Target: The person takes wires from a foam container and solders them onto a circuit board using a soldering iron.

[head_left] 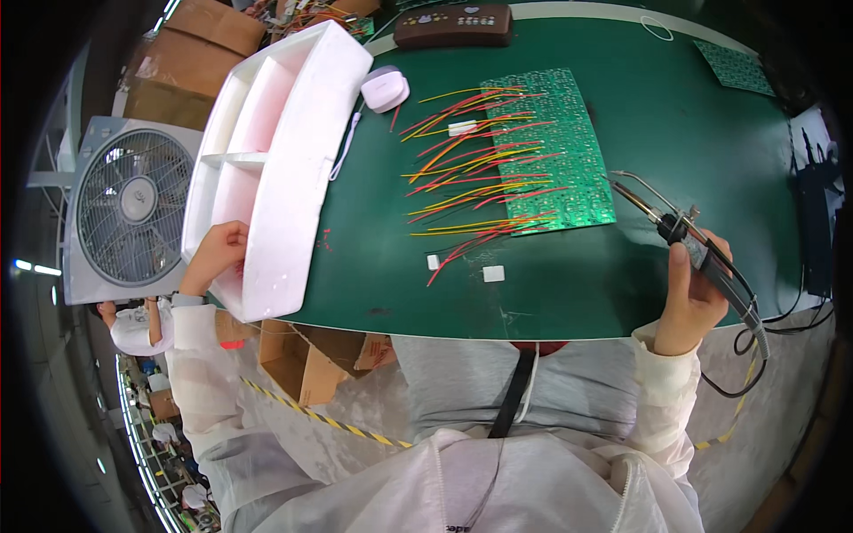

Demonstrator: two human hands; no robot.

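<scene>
My left hand (216,256) reaches into the near compartment of a white foam box (302,178), its fingers curled together. The box wall hides the fingertips, so what they hold cannot be made out. My right hand (695,300) grips a soldering iron (716,268) with a thin metal tube clamped along it. The iron's tip points left, close to the right edge of a green circuit board panel (569,133). Red, yellow and black wires (480,178) lie in several groups across the panel's left side, their other ends fanning out over the green table mat (373,231).
Small white blocks (493,274) and red scraps (326,238) lie on the mat. A white rounded case (385,90), a brown box-shaped device (453,27) and another circuit board (733,67) sit farther back. Left of the table are a fan (133,204) and cardboard boxes (191,62). A black cable (751,382) trails from the iron.
</scene>
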